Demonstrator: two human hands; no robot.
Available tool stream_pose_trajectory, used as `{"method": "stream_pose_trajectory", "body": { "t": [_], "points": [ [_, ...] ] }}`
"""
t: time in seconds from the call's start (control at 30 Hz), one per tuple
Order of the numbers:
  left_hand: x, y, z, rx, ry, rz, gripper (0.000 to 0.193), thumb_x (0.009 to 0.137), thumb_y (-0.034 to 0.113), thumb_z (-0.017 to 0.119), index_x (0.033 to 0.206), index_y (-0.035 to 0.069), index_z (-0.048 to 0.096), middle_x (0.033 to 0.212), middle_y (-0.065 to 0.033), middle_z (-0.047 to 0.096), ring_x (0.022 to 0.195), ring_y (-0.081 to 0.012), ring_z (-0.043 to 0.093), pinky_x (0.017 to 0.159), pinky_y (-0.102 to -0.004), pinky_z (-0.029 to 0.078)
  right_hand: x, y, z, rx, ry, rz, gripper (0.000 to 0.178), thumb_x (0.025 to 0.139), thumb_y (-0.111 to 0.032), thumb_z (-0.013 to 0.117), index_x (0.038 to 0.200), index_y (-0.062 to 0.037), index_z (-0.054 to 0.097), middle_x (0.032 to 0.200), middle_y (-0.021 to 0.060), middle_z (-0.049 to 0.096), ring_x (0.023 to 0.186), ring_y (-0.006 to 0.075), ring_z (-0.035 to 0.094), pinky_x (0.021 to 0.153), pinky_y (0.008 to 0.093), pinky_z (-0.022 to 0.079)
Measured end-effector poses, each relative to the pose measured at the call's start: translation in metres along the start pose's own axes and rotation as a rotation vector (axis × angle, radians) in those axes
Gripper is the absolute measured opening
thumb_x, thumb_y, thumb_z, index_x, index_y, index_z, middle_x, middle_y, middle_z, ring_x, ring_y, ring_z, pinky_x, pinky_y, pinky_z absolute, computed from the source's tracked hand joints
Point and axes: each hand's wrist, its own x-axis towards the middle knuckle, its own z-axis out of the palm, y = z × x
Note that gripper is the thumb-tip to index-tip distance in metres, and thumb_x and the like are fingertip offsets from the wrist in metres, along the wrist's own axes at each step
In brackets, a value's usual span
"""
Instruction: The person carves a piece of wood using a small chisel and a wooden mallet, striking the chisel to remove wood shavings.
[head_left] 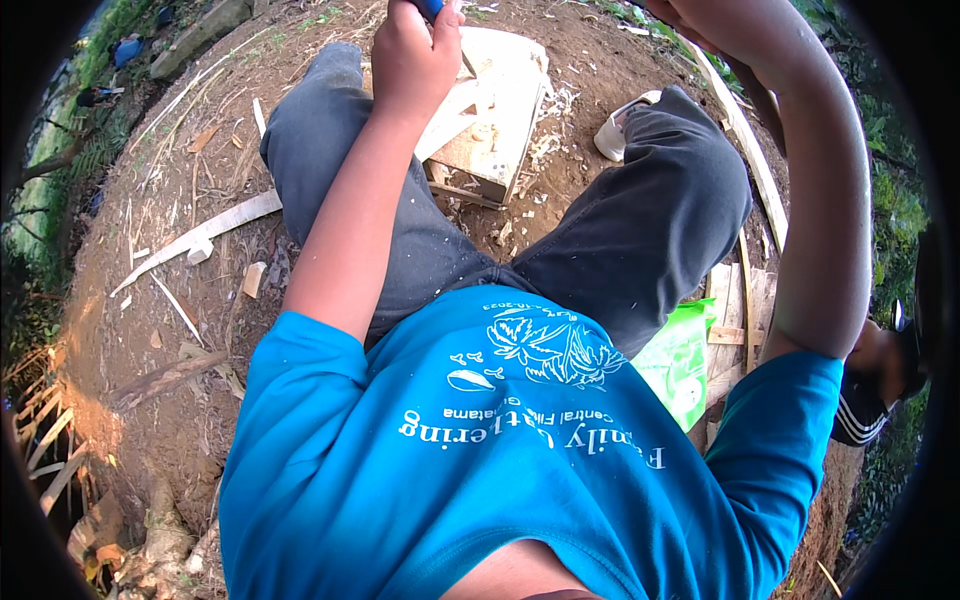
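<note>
Over the wooden block point(510, 110), flanked by the legs point(650, 200), the left hand point(412, 62) wrapped firmly round a blue-handled tool point(430, 9). Carving seemed underway, the next stroke likely needing a steady angle. Right of the block, the right hand point(718, 22) was cropped, its grip untellable.

The T-shirt point(540, 510) is bright turquoise-blue, with white lettering and white outlined leaves on its front. The trousers point(650, 200) are faded charcoal grey. The tool handle point(428, 9) is deep blue; the wooden block point(515, 85) is pale cream to tan. The soil point(110, 350) is brown, the shoe point(608, 138) cream, the bag point(678, 372) lime green. Another person's black sleeve point(858, 418) has white stripes.
</note>
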Motion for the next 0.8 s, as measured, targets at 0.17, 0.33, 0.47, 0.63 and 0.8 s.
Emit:
{"method": "stream_pose_trajectory", "body": {
  "t": [0.17, 0.33, 0.47, 0.63, 0.8],
  "points": [
    [0.000, 0.001, -0.001, 0.070, 0.019, -0.021, 0.029, 0.098, 0.019, 0.065, 0.116, -0.003, 0.059, 0.087, -0.0198, 0.072, 0.083, -0.0377, 0.073, 0.072, -0.0454, 0.056, -0.003, -0.006, 0.001, -0.028, -0.008, -0.035, 0.048, 0.110, -0.046, 0.047, 0.106, -0.0032, 0.067, 0.071, 0.0000, 0.055, 0.062, 0.0108, 0.053, 0.061, 0.0303, 0.047],
    [0.001, -0.003, 0.002, 0.070, 0.047, -0.035, 0.029, 0.098, 0.019, 0.066, 0.115, -0.003, 0.059, 0.089, -0.0206, 0.072, 0.084, -0.0382, 0.073, 0.074, -0.0459, 0.056, 0.007, -0.006, -0.008, 0.061, -0.112, 0.021, 0.047, 0.110, -0.046, 0.048, 0.106, -0.0033, 0.067, 0.071, -0.0003, 0.056, 0.061, 0.0106, 0.053, 0.060, 0.0300, 0.047],
    [0.000, -0.003, 0.000, 0.055, 0.051, -0.067, 0.030, 0.097, 0.020, 0.067, 0.115, -0.004, 0.060, 0.091, -0.0211, 0.072, 0.085, -0.0385, 0.073, 0.074, -0.0462, 0.056, 0.002, -0.009, 0.001, -0.014, -0.025, -0.022, 0.048, 0.109, -0.047, 0.049, 0.107, -0.0031, 0.068, 0.072, 0.0001, 0.056, 0.061, 0.0110, 0.053, 0.060, 0.0300, 0.047],
    [-0.002, -0.007, -0.001, 0.136, 0.087, -0.011, 0.030, 0.096, 0.019, 0.067, 0.115, -0.003, 0.060, 0.091, -0.0217, 0.072, 0.086, -0.0391, 0.072, 0.074, -0.0466, 0.056, 0.010, -0.007, 0.002, 0.029, -0.017, 0.001, 0.049, 0.108, -0.048, 0.051, 0.107, -0.0034, 0.069, 0.071, 0.0003, 0.056, 0.062, 0.0118, 0.053, 0.061, 0.0301, 0.047],
    [-0.001, -0.003, -0.003, 0.052, 0.045, -0.084, 0.029, 0.096, 0.018, 0.067, 0.115, -0.003, 0.060, 0.089, -0.0202, 0.073, 0.084, -0.0383, 0.073, 0.074, -0.0466, 0.056, 0.008, -0.011, 0.007, 0.035, -0.028, -0.022, 0.046, 0.108, -0.047, 0.052, 0.108, -0.0038, 0.070, 0.069, -0.0015, 0.054, 0.058, 0.0095, 0.051, 0.055, 0.0286, 0.043]
  ]
}}
